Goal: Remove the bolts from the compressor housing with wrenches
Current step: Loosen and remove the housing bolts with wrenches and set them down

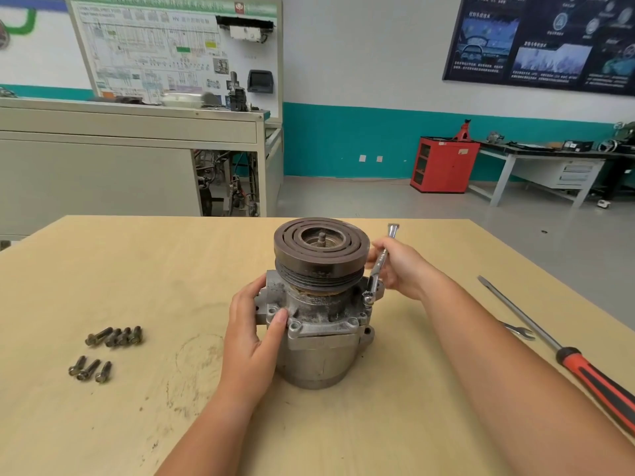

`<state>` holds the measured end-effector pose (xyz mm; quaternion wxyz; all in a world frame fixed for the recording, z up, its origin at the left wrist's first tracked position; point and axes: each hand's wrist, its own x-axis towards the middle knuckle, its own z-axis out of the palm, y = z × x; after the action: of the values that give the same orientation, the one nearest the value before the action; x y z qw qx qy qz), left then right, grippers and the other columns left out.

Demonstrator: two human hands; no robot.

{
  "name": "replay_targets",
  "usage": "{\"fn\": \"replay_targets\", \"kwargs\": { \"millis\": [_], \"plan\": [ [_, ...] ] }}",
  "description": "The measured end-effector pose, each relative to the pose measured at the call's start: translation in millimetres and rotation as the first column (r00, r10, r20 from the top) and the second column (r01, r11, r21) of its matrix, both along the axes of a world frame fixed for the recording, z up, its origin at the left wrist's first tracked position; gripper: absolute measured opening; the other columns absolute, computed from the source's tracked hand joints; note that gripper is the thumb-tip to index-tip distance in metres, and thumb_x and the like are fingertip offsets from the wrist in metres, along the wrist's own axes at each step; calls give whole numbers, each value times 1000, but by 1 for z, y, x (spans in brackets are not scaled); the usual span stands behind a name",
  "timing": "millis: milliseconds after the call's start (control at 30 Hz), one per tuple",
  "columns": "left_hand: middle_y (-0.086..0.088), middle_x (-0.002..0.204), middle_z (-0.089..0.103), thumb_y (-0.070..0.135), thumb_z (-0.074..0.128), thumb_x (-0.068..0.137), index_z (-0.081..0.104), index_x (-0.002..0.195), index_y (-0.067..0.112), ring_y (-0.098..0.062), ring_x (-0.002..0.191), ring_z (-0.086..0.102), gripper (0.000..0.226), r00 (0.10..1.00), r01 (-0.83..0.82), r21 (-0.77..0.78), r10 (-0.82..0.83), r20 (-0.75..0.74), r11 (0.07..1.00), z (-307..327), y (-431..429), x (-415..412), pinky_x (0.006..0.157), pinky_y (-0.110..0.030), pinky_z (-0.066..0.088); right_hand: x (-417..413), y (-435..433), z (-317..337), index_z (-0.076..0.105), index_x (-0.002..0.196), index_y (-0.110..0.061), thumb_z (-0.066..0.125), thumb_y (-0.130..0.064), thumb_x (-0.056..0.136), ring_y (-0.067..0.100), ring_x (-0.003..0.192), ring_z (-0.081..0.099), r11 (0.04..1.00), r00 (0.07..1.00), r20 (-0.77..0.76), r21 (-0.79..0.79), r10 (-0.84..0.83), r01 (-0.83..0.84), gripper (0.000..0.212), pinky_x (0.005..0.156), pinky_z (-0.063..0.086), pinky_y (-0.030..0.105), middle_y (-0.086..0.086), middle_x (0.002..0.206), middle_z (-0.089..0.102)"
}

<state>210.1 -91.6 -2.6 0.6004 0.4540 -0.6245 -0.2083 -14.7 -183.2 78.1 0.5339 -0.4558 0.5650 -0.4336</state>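
A grey metal compressor housing (319,341) stands upright on the wooden table (137,269), with a dark grooved pulley (321,247) on top. My left hand (256,331) grips the housing's left flange. My right hand (395,266) grips a silver wrench (378,266) that stands nearly upright, its lower end on a bolt (368,298) at the housing's right flange. Several removed bolts (115,336) lie in a row at the left, and three more bolts (90,369) lie below them.
A long screwdriver (563,352) with a red and black handle lies at the table's right edge. An open-end wrench (519,331) lies beside its shaft. Beyond the table stand a grey training bench (130,159), a red cabinet (443,164) and a workbench (549,163).
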Motion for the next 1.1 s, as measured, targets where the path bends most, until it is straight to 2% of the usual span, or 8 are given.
{"fn": "replay_targets", "kwargs": {
  "millis": [100, 167, 233, 400, 567, 767, 933, 1100],
  "plan": [
    [14, 131, 50, 54, 45, 80, 41, 129, 44, -2, 122, 47, 50, 999, 24, 11, -23, -41, 1000, 1, 2, -1, 99, -28, 41, -17, 4, -8, 55, 68, -13, 34, -29, 98, 4, 30, 28, 999, 958, 286, 36, -14, 4, 40, 31, 19, 14, -7, 44, 35],
    [12, 131, 50, 54, 45, 80, 40, 129, 44, -4, 123, 48, 50, 998, 30, 18, -29, -54, 999, 1, 2, -2, 101, -36, 42, -33, 19, -6, 57, 76, -14, 37, -32, 99, 0, 29, 29, 992, 780, 619, -6, -94, 124, 35, 29, 23, 13, -10, 41, 31],
    [10, 132, 51, 54, 46, 80, 41, 128, 43, -5, 123, 48, 50, 997, 33, 27, -31, -67, 999, 1, 2, -3, 102, -39, 42, -45, 48, -5, 62, 80, -17, 39, -41, 98, -1, 35, 41, 974, 676, 729, -55, -112, 221, 38, 33, 29, 12, -11, 43, 38],
    [8, 132, 51, 56, 45, 78, 39, 127, 44, -6, 122, 49, 51, 997, 23, 36, -20, -76, 999, 2, 3, -4, 102, -37, 42, -37, 145, -22, 69, 86, -18, 46, -36, 83, 18, 81, 72, 941, 812, 575, -211, -99, 264, 29, 44, 43, 12, 9, 90, 74],
    [11, 141, 37, 55, 45, 77, 27, 129, 48, 8, 130, 34, 56, 992, -50, -7, 49, -114, 999, 8, 16, -14, 104, -8, 29, 6, 197, -37, 59, 92, -11, 61, -20, 77, 21, 87, 72, 785, 912, 312, -479, -266, 393, 18, 47, 47, 14, 8, 92, 75],
    [-23, 145, 24, 29, 56, 76, 55, 109, 29, -44, 142, 11, 33, 944, -87, -474, 224, 240, 876, 23, 34, -33, 116, -51, 11, 22, 202, -41, 65, 95, -25, 57, -36, 80, 11, 94, 70, 700, 945, 107, -647, -310, 303, 20, 57, 53, 18, -8, 99, 74],
    [-30, 151, 17, 36, 50, 77, 53, 114, 43, -46, 142, 0, 38, 859, -156, -354, 304, 412, 922, 31, 43, -54, 108, -62, 3, 24, 200, -36, 61, 101, -38, 51, -57, 75, 1, 96, 67, 751, 960, -98, -645, -262, 140, 34, 63, 53, 15, -20, 100, 72],
    [-35, 152, 10, 37, 58, 75, 55, 124, 44, -49, 141, 4, 49, 790, -222, -272, 337, 512, 936, 34, 43, -69, 102, -67, 10, 17, 195, -27, 61, 100, -26, 49, -44, 82, 9, 84, 72, 773, 972, -10, -608, -233, 179, 27, 53, 48, 13, -11, 92, 75]
  ]
}}
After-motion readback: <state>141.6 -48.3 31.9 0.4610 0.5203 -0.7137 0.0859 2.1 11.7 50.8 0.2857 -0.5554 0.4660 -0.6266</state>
